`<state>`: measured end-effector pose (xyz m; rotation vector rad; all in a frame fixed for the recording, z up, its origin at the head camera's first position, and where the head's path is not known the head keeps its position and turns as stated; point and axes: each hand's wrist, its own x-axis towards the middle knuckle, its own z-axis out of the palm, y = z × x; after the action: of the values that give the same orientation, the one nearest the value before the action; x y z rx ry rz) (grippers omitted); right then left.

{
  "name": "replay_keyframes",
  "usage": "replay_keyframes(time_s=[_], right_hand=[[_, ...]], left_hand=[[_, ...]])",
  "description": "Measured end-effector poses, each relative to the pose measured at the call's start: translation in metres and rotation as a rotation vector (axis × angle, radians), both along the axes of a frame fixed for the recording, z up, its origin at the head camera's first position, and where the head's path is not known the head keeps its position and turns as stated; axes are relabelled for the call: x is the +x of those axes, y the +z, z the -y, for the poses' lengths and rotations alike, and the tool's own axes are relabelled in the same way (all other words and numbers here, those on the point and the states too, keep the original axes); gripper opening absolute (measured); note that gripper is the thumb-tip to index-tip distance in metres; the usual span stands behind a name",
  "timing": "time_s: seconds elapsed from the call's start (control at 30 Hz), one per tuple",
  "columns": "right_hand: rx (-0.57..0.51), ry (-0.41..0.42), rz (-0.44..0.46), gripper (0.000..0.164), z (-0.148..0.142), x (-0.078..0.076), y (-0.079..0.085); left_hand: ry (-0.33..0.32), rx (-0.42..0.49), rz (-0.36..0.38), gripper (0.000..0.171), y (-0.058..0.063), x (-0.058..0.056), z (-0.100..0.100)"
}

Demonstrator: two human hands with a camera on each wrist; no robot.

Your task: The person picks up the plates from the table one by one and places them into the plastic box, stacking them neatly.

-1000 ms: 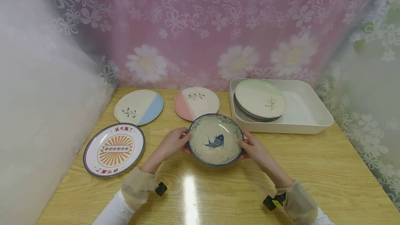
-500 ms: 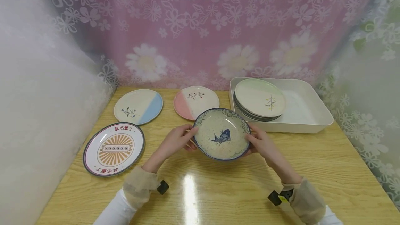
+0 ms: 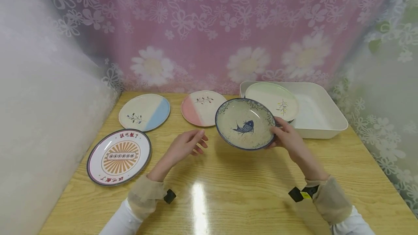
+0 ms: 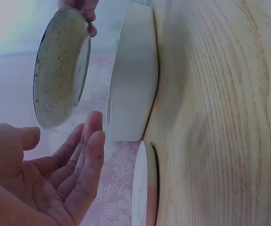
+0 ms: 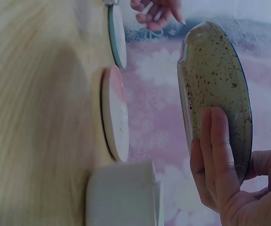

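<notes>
A deep plate (image 3: 245, 124) with a blue rim and a blue fish is held in the air by my right hand (image 3: 289, 139). The right thumb lies over its rim, and the fingers spread under its speckled underside (image 5: 220, 75) in the right wrist view. In the head view the plate overlaps the near left part of the white bin (image 3: 320, 133), where a green-edged plate (image 3: 267, 95) lies on a stack. My left hand (image 3: 186, 146) is apart from the fish plate, over the table, its fingers relaxed and holding nothing; the left wrist view shows its palm (image 4: 45, 188) bare.
A pink-and-white plate (image 3: 204, 110) and a blue-and-white plate (image 3: 143, 111) lie along the back of the wooden table (image 3: 228, 198). A white plate with orange rays (image 3: 119, 157) lies at the left. A pink floral curtain (image 3: 196, 28) hangs behind.
The fish plate has moved right and back toward the white bin with my right hand. My left hand has let go of its left rim and stays nearly in place.
</notes>
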<state>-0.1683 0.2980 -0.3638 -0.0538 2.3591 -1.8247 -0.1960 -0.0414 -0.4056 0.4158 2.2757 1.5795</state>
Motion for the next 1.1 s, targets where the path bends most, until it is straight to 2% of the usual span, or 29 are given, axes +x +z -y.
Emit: replay_keyframes(time_s=[0.27,0.4,0.53,0.67,0.87,1.1], right_hand=[[-0.128,-0.070,-0.041,0.054,-0.031,-0.024,0.015],[-0.187,-0.122,-0.012,0.057,-0.042,-0.039,0.018],[-0.236,-0.175,0.049,0.059,-0.051,-0.052,0.014],[-0.242,-0.201,0.077,0.058,-0.059,-0.061,0.007],[-0.241,-0.234,0.107,0.057,-0.067,-0.067,-0.002],[-0.214,-0.242,0.130,0.057,-0.071,-0.073,-0.008]], left_hand=[[-0.004,-0.001,0.008,0.048,-0.003,0.001,0.005],[0.002,-0.003,-0.002,0.046,-0.003,0.003,0.007],[0.002,0.003,-0.016,0.044,-0.004,0.003,0.009],[-0.001,0.009,-0.022,0.044,-0.005,0.004,0.009],[-0.002,-0.002,-0.006,0.047,-0.007,0.005,0.010],[0.005,-0.005,-0.011,0.042,-0.007,0.005,0.011]])
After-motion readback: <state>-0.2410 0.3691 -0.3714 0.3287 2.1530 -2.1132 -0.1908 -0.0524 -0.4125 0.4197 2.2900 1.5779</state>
